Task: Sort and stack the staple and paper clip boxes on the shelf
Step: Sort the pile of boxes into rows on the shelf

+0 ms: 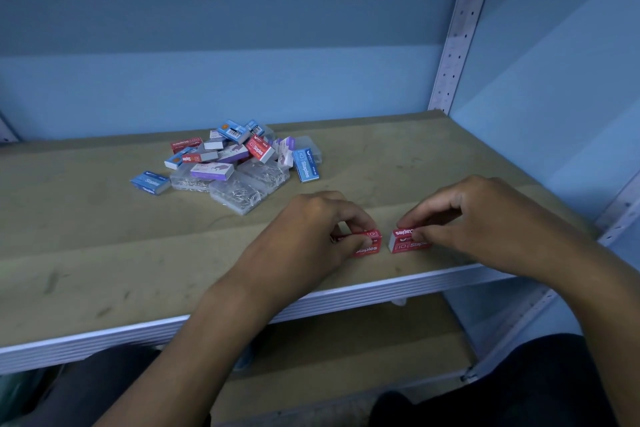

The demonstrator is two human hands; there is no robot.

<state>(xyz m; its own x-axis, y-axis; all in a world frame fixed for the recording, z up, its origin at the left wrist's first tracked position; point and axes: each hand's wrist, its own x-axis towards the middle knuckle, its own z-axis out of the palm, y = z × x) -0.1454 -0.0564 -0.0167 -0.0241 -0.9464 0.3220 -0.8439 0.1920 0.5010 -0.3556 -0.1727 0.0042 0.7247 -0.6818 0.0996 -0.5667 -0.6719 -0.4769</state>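
Staple boxes, 2 red ones, sit near the shelf (pixel 173 270) front edge, well in front of the mixed pile (pixel 232 163). My left hand (pixel 311 232) pinches one red box (pixel 367 244); my right hand (pixel 467 218) pinches the other red box (pixel 405 242). Sorting reds has begun; next I should probably set one atop the other, edges flush.

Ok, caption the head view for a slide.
Each hand holds a red staple box near the shelf edge; mixed pile behind.

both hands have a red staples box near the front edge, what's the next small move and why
Probably lift the right hand's red box onto the left hand's red box. Each hand pinches one, they sit side by side with a small gap, and the mixed pile behind is still unsorted, so a red stack starts here.
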